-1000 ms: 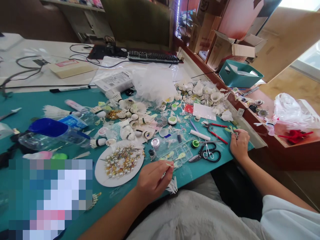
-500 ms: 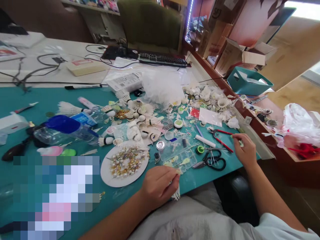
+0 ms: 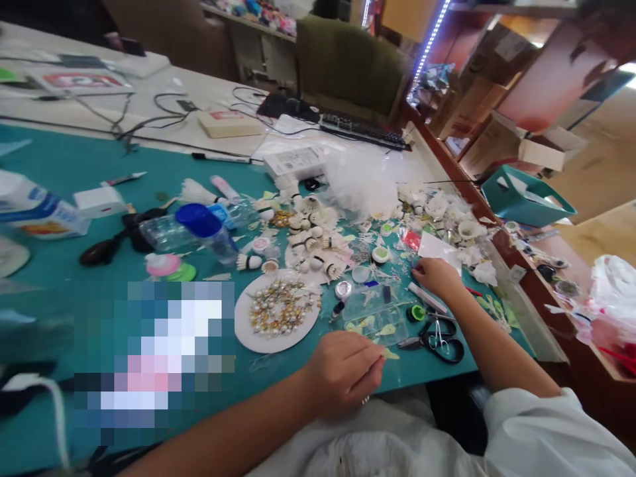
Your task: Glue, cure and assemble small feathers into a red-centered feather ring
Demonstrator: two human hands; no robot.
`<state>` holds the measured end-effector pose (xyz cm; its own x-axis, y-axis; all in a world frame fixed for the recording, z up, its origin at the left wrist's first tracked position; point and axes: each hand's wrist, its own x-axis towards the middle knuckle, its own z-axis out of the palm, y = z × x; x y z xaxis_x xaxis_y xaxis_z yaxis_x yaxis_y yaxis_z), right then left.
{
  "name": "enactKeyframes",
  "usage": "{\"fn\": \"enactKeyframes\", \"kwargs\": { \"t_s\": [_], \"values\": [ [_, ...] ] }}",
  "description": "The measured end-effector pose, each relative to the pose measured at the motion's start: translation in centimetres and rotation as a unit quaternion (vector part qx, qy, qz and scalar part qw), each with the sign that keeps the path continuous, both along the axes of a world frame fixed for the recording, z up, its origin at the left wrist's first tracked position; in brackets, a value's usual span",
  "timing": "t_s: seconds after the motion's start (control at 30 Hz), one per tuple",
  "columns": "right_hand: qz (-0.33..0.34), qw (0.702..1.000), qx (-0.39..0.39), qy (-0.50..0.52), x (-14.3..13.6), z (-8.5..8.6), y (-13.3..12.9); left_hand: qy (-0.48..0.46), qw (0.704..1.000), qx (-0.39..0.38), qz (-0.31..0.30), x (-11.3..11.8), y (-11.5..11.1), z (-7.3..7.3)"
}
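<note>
Teal mat (image 3: 166, 175) under a proper mess of craft bits, and both of the person's hands are over the near side of it. Left hand (image 3: 342, 371) has thumb and fingers pinched together on a thin pale yellow-green piece (image 3: 390, 354), whose tip pokes out to the right, just in front of a clear compartment box (image 3: 404, 324). More yellow-green pieces are sitting inside that box.

Right hand (image 3: 437, 275) is farther forward, fingers curled down next to a white card (image 3: 434, 248) and a white stick (image 3: 428, 298). Can't tell if those fingertips have anything in them, they're too small and partly hidden.

Below that forearm there's a pair of black-handled scissors (image 3: 428, 340), with little silver scissors (image 3: 438, 343) lying across them. White plate (image 3: 243, 331) piled with pearly and gold beads (image 3: 283, 308) is off to the left, and shuttlecocks (image 3: 308, 242) are heaped behind it.
</note>
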<state>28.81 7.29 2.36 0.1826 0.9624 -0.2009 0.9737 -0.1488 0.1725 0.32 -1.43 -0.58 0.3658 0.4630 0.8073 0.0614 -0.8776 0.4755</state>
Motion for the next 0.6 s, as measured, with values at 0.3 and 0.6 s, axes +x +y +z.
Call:
{"fn": "enactKeyframes", "kwargs": {
  "t_s": [0.3,0.6],
  "values": [
    [0.047,0.982,0.183,-0.027,-1.4,2.1,-1.1,-0.022,0.999,0.005,0.030,0.2,0.2,-0.3],
    [0.230,0.909,0.342,0.063,-6.4,6.1,-3.6,-0.054,0.997,0.010,0.049,0.4,0.1,-0.5]
  ]
}}
